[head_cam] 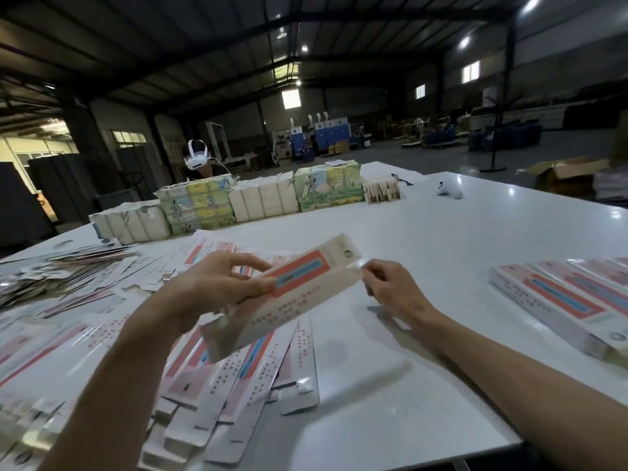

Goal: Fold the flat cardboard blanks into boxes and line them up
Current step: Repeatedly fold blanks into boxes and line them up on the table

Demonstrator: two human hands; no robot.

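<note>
Above the middle of the table (424,232), you hold a half-formed box (306,290) in both hands, clear of the surface and tilted, its far end higher than its near end. Your left hand (221,287) grips the box at its middle, thumb on the printed red-and-blue face and fingers curled round it. Your right hand (390,287) pinches the small flap at the box's far end; that flap is blurred. The near end of the box is open, with its flaps hanging loose.

Under your left arm, the flat blanks (238,375) lie fanned and overlapping, spreading from the near edge to the left edge. At the right edge, the folded row (571,300) lies side by side, the boxes touching. Along the far edge stand wrapped bundles (204,205) in a line. Near the far right corner lies a small white object (450,190). Behind the bundles is a person (198,159) wearing a white headset.
</note>
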